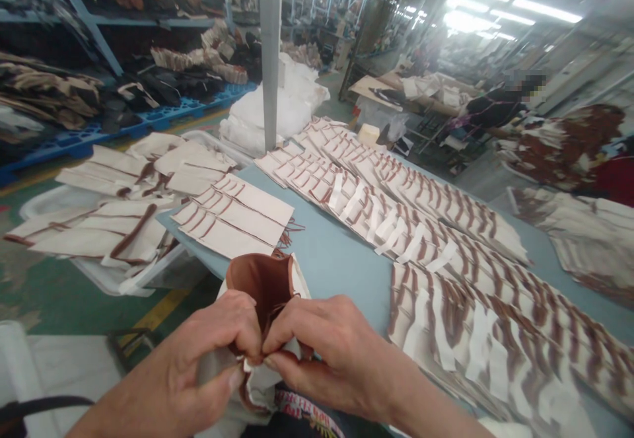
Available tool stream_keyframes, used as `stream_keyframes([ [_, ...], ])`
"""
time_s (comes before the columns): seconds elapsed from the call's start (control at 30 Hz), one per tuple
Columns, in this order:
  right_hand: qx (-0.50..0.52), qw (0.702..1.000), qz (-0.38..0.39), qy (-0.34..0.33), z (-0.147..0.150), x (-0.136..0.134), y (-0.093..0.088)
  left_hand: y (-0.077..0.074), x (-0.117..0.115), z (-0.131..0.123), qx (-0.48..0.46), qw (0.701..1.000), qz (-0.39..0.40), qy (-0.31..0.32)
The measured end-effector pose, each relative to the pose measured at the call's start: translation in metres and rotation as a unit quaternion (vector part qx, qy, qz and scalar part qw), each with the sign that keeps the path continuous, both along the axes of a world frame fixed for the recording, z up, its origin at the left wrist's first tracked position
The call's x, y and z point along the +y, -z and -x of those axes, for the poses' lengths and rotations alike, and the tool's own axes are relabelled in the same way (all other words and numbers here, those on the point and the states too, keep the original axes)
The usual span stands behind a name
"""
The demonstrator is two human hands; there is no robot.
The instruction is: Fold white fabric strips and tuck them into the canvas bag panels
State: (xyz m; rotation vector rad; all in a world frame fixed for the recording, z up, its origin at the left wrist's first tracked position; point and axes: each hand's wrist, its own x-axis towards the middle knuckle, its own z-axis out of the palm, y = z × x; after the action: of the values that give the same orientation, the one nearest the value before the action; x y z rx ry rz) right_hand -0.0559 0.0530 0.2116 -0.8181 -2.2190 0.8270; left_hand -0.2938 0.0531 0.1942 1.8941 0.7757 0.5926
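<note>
Both hands pinch the near edge of a cream and brown piece [260, 276], whose brown inner side faces up and curls open beyond the fingers. My left hand [208, 352] grips the edge from the left, thumb below. From the right, my right hand [321, 345] holds it close beside, fingertips nearly touching the left ones. Just past the piece, a small stack of cream panels with brown strips [238, 213] lies on the blue-grey table [327, 253].
Long overlapping rows of cream panels [446, 240] cover the table's right part. Left of the table, a white bin [94, 273] overflows with similar pieces. A grey post [270, 55] rises behind the table. Loaded shelves stand at the left; a person [495, 108] is far right.
</note>
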Motion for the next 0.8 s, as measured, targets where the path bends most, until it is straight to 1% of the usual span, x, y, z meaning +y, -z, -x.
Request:
stream_keyframes([
  [0.1, 0.014, 0.999, -0.046, 0.000, 0.002, 0.001, 0.001, 0.003, 0.000, -0.001, -0.013, 1.000, 0.012, -0.005],
  [0.2, 0.021, 0.995, -0.099, 0.022, 0.004, 0.000, 0.000, 0.006, -0.001, -0.003, -0.014, 1.000, 0.023, -0.013],
  [0.33, -0.022, 0.985, -0.159, 0.055, 0.006, -0.002, -0.005, 0.004, -0.001, -0.005, -0.007, 0.999, 0.027, -0.017],
  [0.5, -0.087, 0.966, -0.228, 0.089, 0.007, -0.008, -0.008, -0.001, 0.002, -0.010, -0.008, 1.000, -0.002, -0.028],
  [0.63, -0.152, 0.954, -0.237, 0.105, 0.006, -0.014, -0.014, -0.001, 0.003, -0.012, 0.007, 0.999, -0.038, -0.029],
  [0.8, -0.190, 0.953, -0.223, 0.080, 0.005, -0.016, -0.015, 0.005, 0.003, -0.011, 0.018, 0.999, -0.038, -0.032],
])
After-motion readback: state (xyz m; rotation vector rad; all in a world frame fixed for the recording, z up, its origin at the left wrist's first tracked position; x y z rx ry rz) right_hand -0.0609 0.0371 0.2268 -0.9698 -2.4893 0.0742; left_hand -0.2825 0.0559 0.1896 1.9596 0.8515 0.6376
